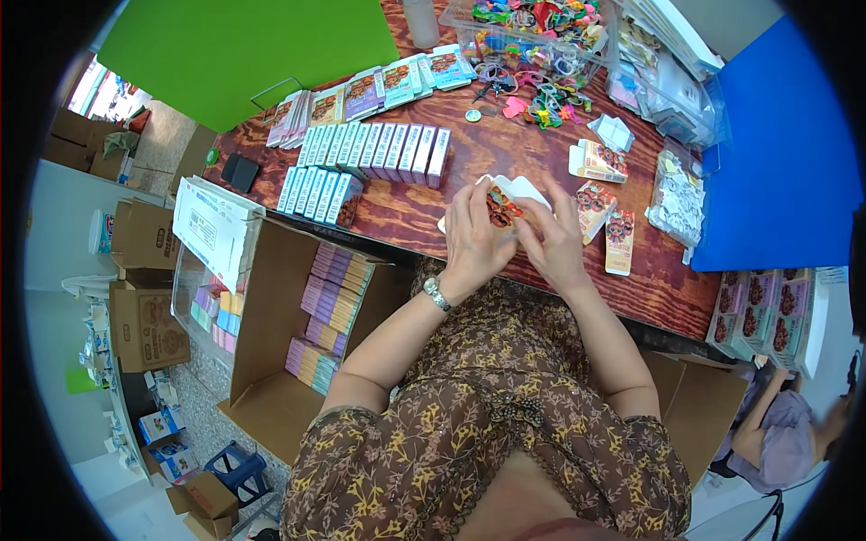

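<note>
Between my two hands, over the near edge of the table (406,212), is a small printed carton (502,209) with its white flaps spread. My left hand (476,236) grips it from the left, fingers curled over its side. From the right, my right hand (552,242) pinches near the flaps with thumb and fingers. The carton's underside is hidden by my hands. Just right of them lie several yellow-orange cartons (620,242). To the left stand two rows of closed cartons (397,151), with flat unfolded cartons (364,93) fanned out behind.
A clear bin of colourful small items (541,41) stands at the back, some spilled in front. A bag of white folded papers (677,194) lies at right, near a blue panel (776,153). An open cardboard box (262,307) holds stacked cartons below left. Another person (780,433) is at lower right.
</note>
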